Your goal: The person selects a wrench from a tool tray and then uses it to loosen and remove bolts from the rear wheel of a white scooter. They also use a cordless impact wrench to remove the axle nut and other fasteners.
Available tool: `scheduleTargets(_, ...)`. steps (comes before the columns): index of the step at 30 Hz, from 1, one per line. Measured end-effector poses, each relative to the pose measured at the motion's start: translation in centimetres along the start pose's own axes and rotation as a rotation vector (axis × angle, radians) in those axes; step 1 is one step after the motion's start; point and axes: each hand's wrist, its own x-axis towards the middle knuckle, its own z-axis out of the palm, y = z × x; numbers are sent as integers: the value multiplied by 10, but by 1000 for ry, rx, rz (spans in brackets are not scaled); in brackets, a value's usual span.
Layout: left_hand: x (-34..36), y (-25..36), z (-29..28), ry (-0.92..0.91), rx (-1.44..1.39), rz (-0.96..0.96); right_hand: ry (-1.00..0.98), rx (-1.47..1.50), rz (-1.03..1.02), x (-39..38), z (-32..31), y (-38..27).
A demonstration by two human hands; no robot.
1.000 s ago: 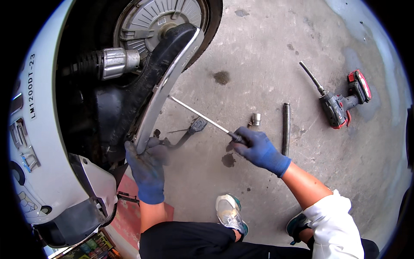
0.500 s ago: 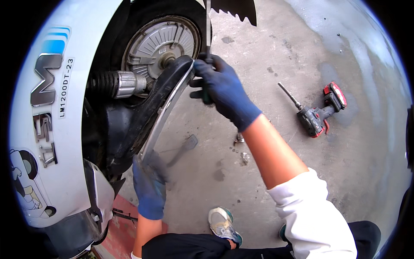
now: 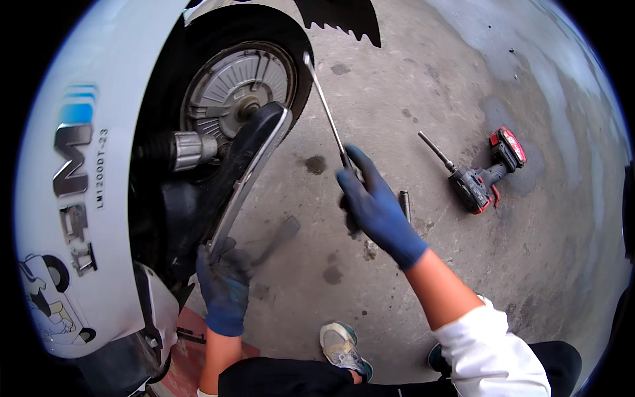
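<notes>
My right hand (image 3: 378, 202), in a blue work glove, is closed round the dark handle of a long screwdriver-like tool (image 3: 324, 102). Its thin metal shaft slants up and left, the light-coloured tip lying in front of the tyre's edge (image 3: 305, 86). My left hand (image 3: 225, 288), gloved too, has its fingers curled at the lower end of a long black part (image 3: 254, 142) with a grey metal edge. That part juts out below the wheel hub (image 3: 239, 86). A dark, blurred flat-ended thing (image 3: 284, 230) lies beside my left hand; I cannot tell whether my hand touches it.
The white vehicle body (image 3: 112, 225) fills the left side. A ribbed metal fitting (image 3: 195, 151) sits inside the wheel arch. On the concrete floor (image 3: 450, 271) lie a red and black cordless power tool (image 3: 486, 175) and a metal socket (image 3: 405, 205). A toothed black edge (image 3: 347, 18) hangs at the top.
My right hand has come down and right, away from the black part's upper end, bringing the tool with it. The tool's shaft now leans left. My left hand stays at the lower end.
</notes>
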Motion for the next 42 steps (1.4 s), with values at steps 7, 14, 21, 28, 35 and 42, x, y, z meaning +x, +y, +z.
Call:
scheduleTargets(7, -1, -14, 7, -125, -139, -7, -39, -34, 73, -66, -54, 19)
scheduleTargets(14, -4, -11, 5, -120, -121, -31, -57, -156, 38, -65, -53, 13)
scheduleTargets(21, -6, -14, 12, -60, -144, -49, -24, -267, -108, -66, -45, 13)
scheduleTargets(28, -6, -15, 6, -119, -147, -18, 59, -646, -358, -71, -36, 4)
scheduleTargets(35, -6, -13, 10, -46, -97, -43, 46, -342, -305, -63, -35, 13)
scheduleTargets(42, -8, -15, 11, -8, -81, -21, -45, -276, -186, -63, -51, -14)
